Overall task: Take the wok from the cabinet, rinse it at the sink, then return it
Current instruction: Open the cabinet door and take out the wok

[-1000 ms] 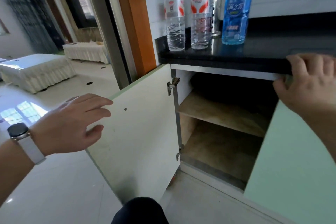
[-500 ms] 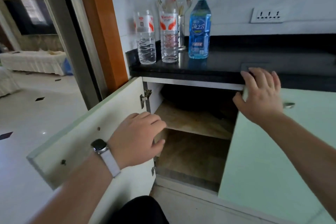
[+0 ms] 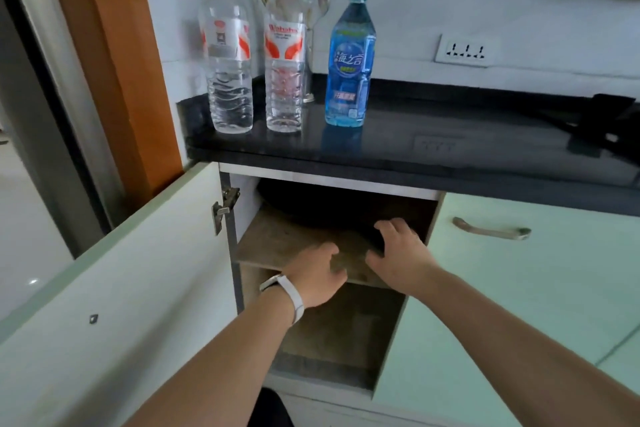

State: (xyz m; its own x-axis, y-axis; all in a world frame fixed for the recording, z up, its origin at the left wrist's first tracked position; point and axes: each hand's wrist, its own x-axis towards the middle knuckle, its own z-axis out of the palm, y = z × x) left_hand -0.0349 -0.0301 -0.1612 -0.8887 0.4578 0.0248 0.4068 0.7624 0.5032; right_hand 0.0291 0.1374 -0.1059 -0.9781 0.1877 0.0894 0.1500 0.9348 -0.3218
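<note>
A kitchen cabinet (image 3: pixel 329 181) seen from above by the person crouched before it, under a black stone desk (image 3: pixel 450 146). Its left door (image 3: pixel 138 288) is swung wide open; the pale green right door (image 3: pixel 519 288) stands partly open.

Inside, on the upper shelf (image 3: pixel 277 239), lies the wok (image 3: pixel 329 208), dark and wide. It fills most of the shelf and sits close under the cabinet's top rail.

Both bare arms reach into the opening. The right hand (image 3: pixel 398 253) is at the wok's near rim, fingers above and thumb below. Whether its grip has closed on the rim cannot be told. The left hand (image 3: pixel 317 276), with a white wristband (image 3: pixel 287 291), hovers over the shelf's front edge. Its fingers are spread and loosely bent, and its grip holds nothing.

To lift the wok out well, the left hand should probably take the rim further left, so that both hands share the weight. With so little room above, the wok looks better slid forward, low and level, than raised. No long handle shows in the shadow; feel for one before pulling, since it could catch on the right door's edge.

On the desk above stand two clear water bottles (image 3: pixel 228 80) and a blue bottle (image 3: pixel 349 73), near the front edge. Rising with the wok, keep it clear of them.
</note>
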